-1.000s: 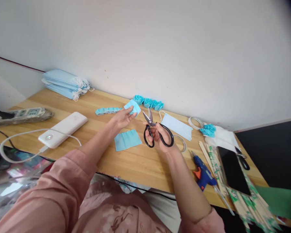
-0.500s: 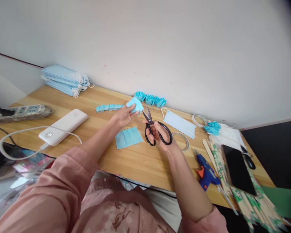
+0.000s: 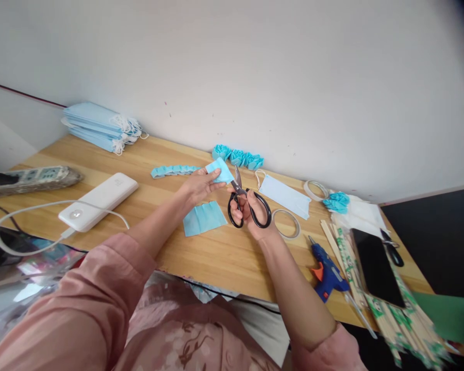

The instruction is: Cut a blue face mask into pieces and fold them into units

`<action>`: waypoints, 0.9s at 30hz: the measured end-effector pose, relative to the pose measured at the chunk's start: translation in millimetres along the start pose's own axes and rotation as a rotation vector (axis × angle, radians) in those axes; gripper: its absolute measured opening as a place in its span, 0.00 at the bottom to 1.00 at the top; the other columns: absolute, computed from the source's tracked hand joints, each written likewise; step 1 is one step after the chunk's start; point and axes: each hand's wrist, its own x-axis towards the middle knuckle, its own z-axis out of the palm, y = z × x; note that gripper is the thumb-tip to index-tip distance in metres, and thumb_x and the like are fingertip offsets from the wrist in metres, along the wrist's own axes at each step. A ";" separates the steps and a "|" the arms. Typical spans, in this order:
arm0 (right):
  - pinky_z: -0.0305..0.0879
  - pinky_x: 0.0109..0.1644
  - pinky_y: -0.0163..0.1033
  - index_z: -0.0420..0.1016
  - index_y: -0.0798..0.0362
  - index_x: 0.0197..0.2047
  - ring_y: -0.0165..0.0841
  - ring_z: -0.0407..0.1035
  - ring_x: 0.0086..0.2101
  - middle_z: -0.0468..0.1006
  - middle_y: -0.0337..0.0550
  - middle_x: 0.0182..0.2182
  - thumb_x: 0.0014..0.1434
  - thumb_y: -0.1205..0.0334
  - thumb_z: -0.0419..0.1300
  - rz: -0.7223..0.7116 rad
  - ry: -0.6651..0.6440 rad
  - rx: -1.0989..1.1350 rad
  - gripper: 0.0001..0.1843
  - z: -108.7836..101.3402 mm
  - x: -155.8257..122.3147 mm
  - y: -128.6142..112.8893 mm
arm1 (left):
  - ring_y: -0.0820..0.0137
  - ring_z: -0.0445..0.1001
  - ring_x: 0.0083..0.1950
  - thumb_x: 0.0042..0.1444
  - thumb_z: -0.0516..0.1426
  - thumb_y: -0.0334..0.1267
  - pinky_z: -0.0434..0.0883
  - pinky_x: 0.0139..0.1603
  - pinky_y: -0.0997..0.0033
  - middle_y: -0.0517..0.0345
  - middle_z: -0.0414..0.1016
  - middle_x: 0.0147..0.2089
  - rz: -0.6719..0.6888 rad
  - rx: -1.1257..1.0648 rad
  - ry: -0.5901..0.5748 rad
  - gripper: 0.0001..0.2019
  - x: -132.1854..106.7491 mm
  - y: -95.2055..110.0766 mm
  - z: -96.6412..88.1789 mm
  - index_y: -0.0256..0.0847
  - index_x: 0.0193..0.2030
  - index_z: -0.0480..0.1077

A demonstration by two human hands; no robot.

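Note:
Between thumb and fingers, my left hand (image 3: 201, 185) pinches a folded piece of light blue fabric (image 3: 221, 170). My right hand (image 3: 255, 214) grips black-handled scissors (image 3: 238, 189) with the blades apart. One corner of the fabric lies at the blades; whether it is between them is hard to tell. Below, a flat creased blue fabric sheet (image 3: 204, 219) rests on the wooden table. A row of small folded blue pieces (image 3: 174, 170) lies beyond my left hand. Several blue fabric flowers (image 3: 237, 156) sit against the wall.
At the back left is a stack of blue face masks (image 3: 100, 126), with a white power bank (image 3: 100, 201) nearer. To the right lie a single mask (image 3: 285, 195), tape rolls (image 3: 286, 223), a blue glue gun (image 3: 327, 273), a phone (image 3: 377, 268) and packed chopsticks (image 3: 400, 319).
The folded fabric has moved slightly right and down, and the scissors have come closer, so its corner now meets the blades. The view has shifted a little.

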 end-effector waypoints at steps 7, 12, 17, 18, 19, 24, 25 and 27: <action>0.56 0.20 0.31 0.76 0.53 0.45 0.24 0.57 0.19 0.70 0.35 0.25 0.55 0.34 0.62 0.005 -0.007 0.088 0.29 2.0 0.0 4.2 | 0.76 0.78 0.29 0.60 0.60 0.25 0.78 0.36 0.77 0.59 0.79 0.28 0.001 -0.011 0.006 0.04 0.3 0.2 2.9 0.33 0.34 0.74; 0.56 0.19 0.31 0.76 0.53 0.43 0.23 0.56 0.18 0.68 0.34 0.24 0.56 0.34 0.62 0.015 0.006 0.130 0.29 3.0 0.5 4.4 | 0.74 0.79 0.32 0.60 0.61 0.26 0.79 0.42 0.72 0.57 0.80 0.31 0.023 -0.007 -0.007 0.03 2.9 -2.9 0.4 0.32 0.34 0.75; 0.65 0.24 0.32 0.76 0.54 0.40 0.22 0.55 0.18 0.69 0.33 0.22 0.58 0.36 0.60 -0.020 -0.002 0.164 0.27 3.8 1.7 3.0 | 0.76 0.78 0.31 0.59 0.61 0.26 0.78 0.42 0.73 0.59 0.79 0.29 0.035 -0.034 -0.050 0.04 0.8 -2.8 0.7 0.32 0.32 0.74; 0.67 0.26 0.33 0.77 0.54 0.40 0.22 0.55 0.17 0.69 0.33 0.22 0.58 0.36 0.61 -0.026 -0.004 0.162 0.27 3.8 1.8 2.5 | 0.76 0.78 0.31 0.58 0.62 0.26 0.78 0.42 0.73 0.59 0.79 0.29 0.034 -0.039 -0.064 0.04 0.4 -2.5 0.8 0.32 0.32 0.74; 0.69 0.27 0.34 0.77 0.54 0.40 0.22 0.55 0.17 0.69 0.33 0.22 0.58 0.36 0.61 -0.027 -0.006 0.156 0.27 3.7 2.0 1.9 | 0.76 0.78 0.31 0.58 0.63 0.27 0.78 0.42 0.73 0.59 0.79 0.30 0.033 -0.043 -0.075 0.04 0.1 -2.2 0.8 0.33 0.32 0.74; 0.77 0.36 0.40 0.77 0.53 0.43 0.23 0.56 0.19 0.70 0.33 0.23 0.61 0.36 0.57 0.020 -0.037 0.115 0.27 3.1 0.9 0.7 | 0.77 0.78 0.31 0.60 0.61 0.26 0.77 0.42 0.75 0.60 0.79 0.30 0.048 -0.074 -0.053 0.04 1.4 -0.3 -0.2 0.34 0.34 0.74; 0.77 0.38 0.41 0.77 0.52 0.43 0.23 0.57 0.19 0.70 0.33 0.23 0.61 0.35 0.58 0.024 -0.049 0.111 0.27 3.1 0.5 0.7 | 0.77 0.78 0.32 0.60 0.60 0.26 0.77 0.42 0.75 0.60 0.79 0.30 0.052 -0.079 -0.049 0.04 1.6 0.2 -0.2 0.34 0.34 0.73; 0.78 0.41 0.42 0.77 0.52 0.43 0.23 0.58 0.20 0.71 0.34 0.24 0.59 0.35 0.59 0.023 -0.071 0.110 0.27 3.4 -0.4 0.7 | 0.77 0.78 0.32 0.61 0.59 0.26 0.77 0.43 0.75 0.61 0.79 0.31 0.051 -0.077 -0.050 0.05 1.7 1.1 0.0 0.34 0.34 0.73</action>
